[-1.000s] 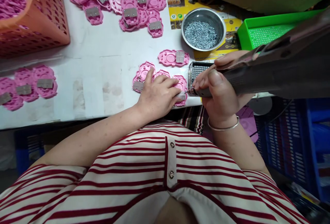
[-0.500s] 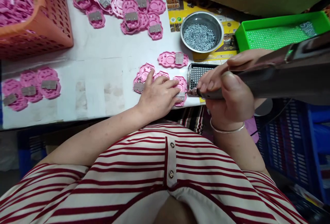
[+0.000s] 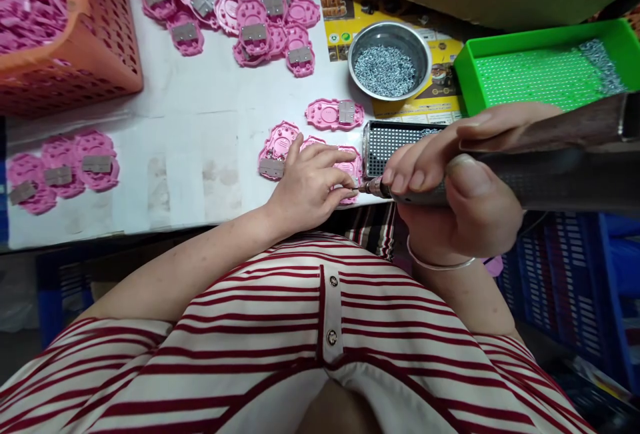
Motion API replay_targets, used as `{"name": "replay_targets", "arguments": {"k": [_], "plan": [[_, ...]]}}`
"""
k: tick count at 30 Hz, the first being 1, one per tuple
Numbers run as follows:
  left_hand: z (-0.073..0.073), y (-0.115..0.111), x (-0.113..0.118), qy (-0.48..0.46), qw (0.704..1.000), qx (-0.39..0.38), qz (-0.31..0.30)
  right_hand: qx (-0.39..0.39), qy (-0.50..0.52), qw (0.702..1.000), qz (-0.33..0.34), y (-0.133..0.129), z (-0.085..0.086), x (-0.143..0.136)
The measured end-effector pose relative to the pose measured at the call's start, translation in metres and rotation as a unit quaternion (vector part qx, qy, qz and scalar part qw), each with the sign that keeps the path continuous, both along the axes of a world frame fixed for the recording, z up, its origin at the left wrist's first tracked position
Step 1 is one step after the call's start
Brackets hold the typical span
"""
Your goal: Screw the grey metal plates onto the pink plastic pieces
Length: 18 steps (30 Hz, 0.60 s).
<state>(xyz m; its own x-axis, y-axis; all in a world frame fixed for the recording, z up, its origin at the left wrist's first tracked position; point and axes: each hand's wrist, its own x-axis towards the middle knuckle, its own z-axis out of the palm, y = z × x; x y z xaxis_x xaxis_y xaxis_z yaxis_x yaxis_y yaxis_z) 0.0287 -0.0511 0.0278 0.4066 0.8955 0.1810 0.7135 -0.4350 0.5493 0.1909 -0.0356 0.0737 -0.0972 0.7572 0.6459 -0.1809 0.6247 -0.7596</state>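
My right hand (image 3: 460,187) is wrapped around a dark electric screwdriver (image 3: 560,167), its bit pointing left. The bit's tip meets a pink plastic part (image 3: 351,162) near the table's front edge. My left hand (image 3: 310,184) lies over that part and its neighbours, thumb and forefinger pinched together beside the bit; anything between them is too small to make out. Left of these fingers sits another pink part (image 3: 277,141) with a grey metal plate. Behind the hand, a pink part (image 3: 335,114) with a similar plate lies crosswise.
A steel bowl (image 3: 390,95) of small screws stands behind a black perforated tray (image 3: 370,147). To the right is a green tray (image 3: 470,81) holding screws. An orange basket (image 3: 110,41) and piled pink parts (image 3: 255,31) fill the back left; three more pink parts (image 3: 60,147) lie at left.
My left thumb and forefinger have drawn together at the bit. My right hand and the screwdriver have shifted slightly right and nearer the camera, uncovering more of the black tray.
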Motion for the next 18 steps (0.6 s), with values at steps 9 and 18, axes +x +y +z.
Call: {"name": "replay_targets", "arguments": {"k": [9, 18], "plan": [[-0.008, -0.001, -0.001, -0.067, 0.997, 0.023, 0.014, -0.022, 0.052, 0.998, -0.022, -0.004, 0.008, -0.009], [-0.01, -0.001, -0.001, -0.081, 0.997, 0.02, 0.006, -0.033, 0.042, 0.999, -0.011, -0.005, 0.008, -0.007]]}}
